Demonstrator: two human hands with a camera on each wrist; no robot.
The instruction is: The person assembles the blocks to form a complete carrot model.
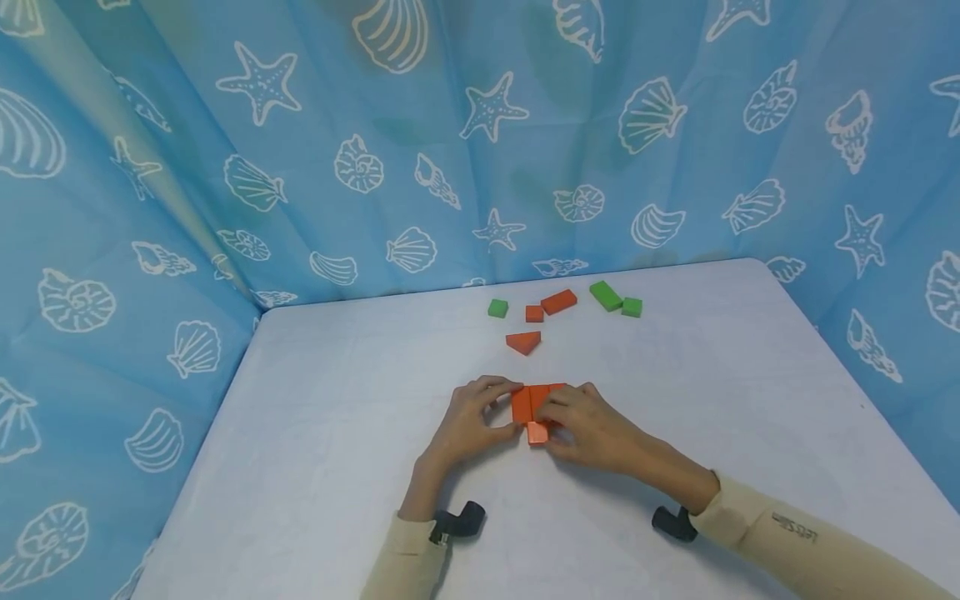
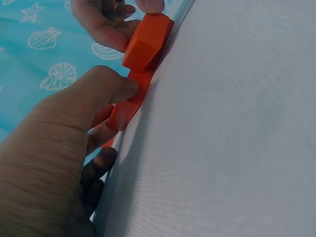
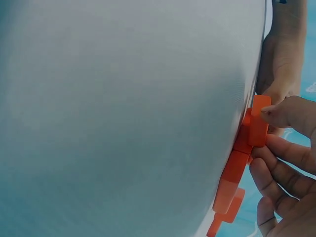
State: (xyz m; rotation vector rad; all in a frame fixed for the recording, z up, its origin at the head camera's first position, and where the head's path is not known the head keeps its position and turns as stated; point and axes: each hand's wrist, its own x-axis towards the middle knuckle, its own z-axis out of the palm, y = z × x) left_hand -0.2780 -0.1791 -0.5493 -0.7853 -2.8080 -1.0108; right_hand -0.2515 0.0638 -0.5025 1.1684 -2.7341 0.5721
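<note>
Several orange rectangular blocks (image 1: 521, 407) lie side by side on the table in front of me. My left hand (image 1: 472, 417) holds the left block of this row, thumb at its near edge and fingers at its far edge. Between the thumb and fingers of my right hand (image 1: 588, 425) is another orange block (image 1: 537, 432), pinched at the near side of the row. The left wrist view shows this pinched block (image 2: 148, 42) raised above the flat orange block (image 2: 131, 106) under my left thumb. In the right wrist view the pinched block (image 3: 259, 121) overlaps the row.
An orange triangular block (image 1: 523, 342) lies beyond the row. Farther back are a small orange cube (image 1: 534, 314), an orange rectangular block (image 1: 558, 302), a green rectangular block (image 1: 605, 296) and two small green blocks (image 1: 498, 308). A blue shell-patterned curtain (image 1: 420, 167) hangs behind the white table (image 1: 337, 375).
</note>
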